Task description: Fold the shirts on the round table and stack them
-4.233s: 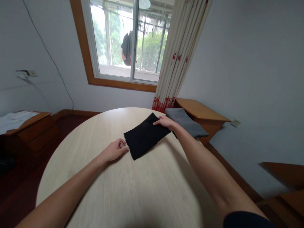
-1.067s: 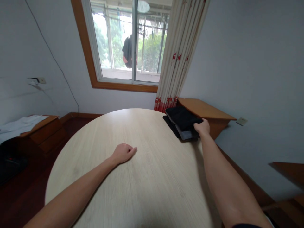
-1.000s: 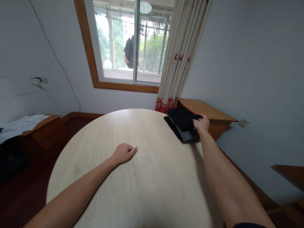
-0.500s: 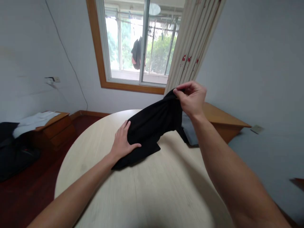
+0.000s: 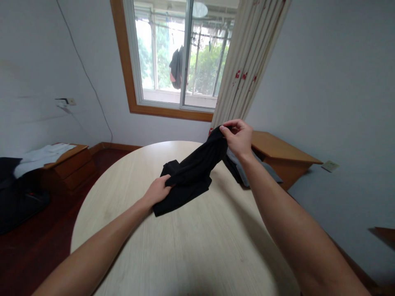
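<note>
A black cloth garment (image 5: 191,172) lies partly on the round pale table (image 5: 123,246), its right end lifted into the air. My right hand (image 5: 237,137) pinches that raised end between thumb and fingers. At the garment's left part, my left hand (image 5: 159,189) is closed on a fold of the fabric, with the fingertips partly hidden by the cloth. Behind my right forearm, grey and black folded cloths (image 5: 242,172) rest at the table's right edge.
Beyond the table on the right stands a wooden desk (image 5: 280,150). A low wooden cabinet (image 5: 74,168) with white cloth on it is at the left, beside a dark bag (image 5: 21,205). A window (image 5: 177,53) and a curtain (image 5: 243,61) are behind.
My left hand was spread flat on the garment and has now closed on a fold. My right hand has moved slightly left and down, and the fabric is more bunched.
</note>
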Motion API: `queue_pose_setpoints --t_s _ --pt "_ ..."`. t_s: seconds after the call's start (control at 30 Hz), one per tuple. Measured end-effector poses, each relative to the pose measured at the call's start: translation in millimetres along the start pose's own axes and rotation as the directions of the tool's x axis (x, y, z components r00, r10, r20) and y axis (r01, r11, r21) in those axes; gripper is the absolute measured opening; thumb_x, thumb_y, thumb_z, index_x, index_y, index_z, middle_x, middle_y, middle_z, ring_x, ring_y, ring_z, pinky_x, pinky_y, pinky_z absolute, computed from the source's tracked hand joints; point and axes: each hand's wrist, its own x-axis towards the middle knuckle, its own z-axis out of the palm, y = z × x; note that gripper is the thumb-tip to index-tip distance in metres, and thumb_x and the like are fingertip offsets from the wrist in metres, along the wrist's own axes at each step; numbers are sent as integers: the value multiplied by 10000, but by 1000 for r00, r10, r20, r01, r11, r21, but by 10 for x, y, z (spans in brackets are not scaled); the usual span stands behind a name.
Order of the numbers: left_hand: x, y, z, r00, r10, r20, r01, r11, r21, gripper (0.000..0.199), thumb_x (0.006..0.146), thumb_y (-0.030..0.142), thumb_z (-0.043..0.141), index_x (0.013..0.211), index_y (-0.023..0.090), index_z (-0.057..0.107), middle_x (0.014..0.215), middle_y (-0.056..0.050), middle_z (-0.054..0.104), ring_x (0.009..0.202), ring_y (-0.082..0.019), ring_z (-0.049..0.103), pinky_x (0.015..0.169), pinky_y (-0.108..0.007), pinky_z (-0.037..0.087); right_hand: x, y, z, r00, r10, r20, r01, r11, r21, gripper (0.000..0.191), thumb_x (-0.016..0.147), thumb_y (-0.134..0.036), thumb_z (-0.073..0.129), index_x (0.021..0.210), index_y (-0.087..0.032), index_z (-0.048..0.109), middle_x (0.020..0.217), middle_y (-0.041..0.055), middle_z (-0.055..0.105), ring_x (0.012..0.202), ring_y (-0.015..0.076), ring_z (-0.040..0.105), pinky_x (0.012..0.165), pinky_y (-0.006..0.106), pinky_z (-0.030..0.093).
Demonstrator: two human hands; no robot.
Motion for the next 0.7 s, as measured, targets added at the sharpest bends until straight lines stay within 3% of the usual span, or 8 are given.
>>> queue_pose_setpoints --t_s 0.1,0.2,0.3,0.4,0.5,0.57,0.63,0.7 --pt "77 -72 -74 984 -100 -151 57 963 -263 205 766 322 554 856 199 691 891 -64 735 895 -284 664 841 -417 510 -108 196 49 993 70 93 -68 997 -24 180 791 -322 707 905 -182 703 851 42 721 735 185 663 742 348 584" --pt "147 -142 -169 925 -271 -265 112 863 -492 266 677 365 621 844 178 707 888 -74 747 920 -295 671 868 -419 511 -299 426 156 944 162 287 -141 986 -93 200 803 -256 669 967 -165 737 907 69 750 796 205 694 807 373 586" --pt "180 -193 -254 876 -391 -281 142 768 -625 339 606 372 659 866 163 718 896 -75 757 940 -303 677 872 -407 513 -536 640 286 836 271 478 -198 960 -197 325 783 -164 658 1096 -148 741 1051 108 758 900 226 715 886 389 574" --pt "186 -221 -313 859 -435 -271 158 727 -668 366 578 372 679 873 159 721 898 -75 764 943 -310 682 864 -405 518 -742 784 422 720 332 609 -191 939 -286 615 715 -106 715 1323 -162 647 1315 141 671 1127 259 674 1007 395 523" --pt "183 -237 -356 880 -410 -238 161 731 -663 382 570 387 727 875 157 729 909 -79 770 962 -319 684 893 -422 514 -886 865 564 664 449 598 -193 875 -444 1018 646 -205 844 1552 -145 384 1522 198 485 1350 310 528 1122 412 429" --pt "177 -240 -377 902 -382 -202 169 742 -648 412 577 409 755 900 154 739 940 -86 775 998 -330 681 929 -438 504 -954 909 659 607 625 490 -275 744 -609 1162 640 -348 883 1591 -94 265 1526 253 454 1382 351 490 1120 435 422" --pt "168 -240 -389 918 -356 -177 174 759 -627 454 597 436 769 951 152 745 1005 -95 776 1050 -340 672 976 -454 487 -1004 958 744 539 745 393 -330 616 -716 1064 667 -432 867 1532 -66 368 1424 266 553 1317 373 549 1047 431 474" --pt "157 -243 -390 934 -325 -151 174 779 -603 502 632 473 770 1017 153 741 1093 -107 765 1104 -346 659 1015 -470 469 -1038 1008 803 504 766 398 -353 603 -715 782 678 -400 857 1343 -94 584 1229 207 688 1179 352 643 930 380 530"
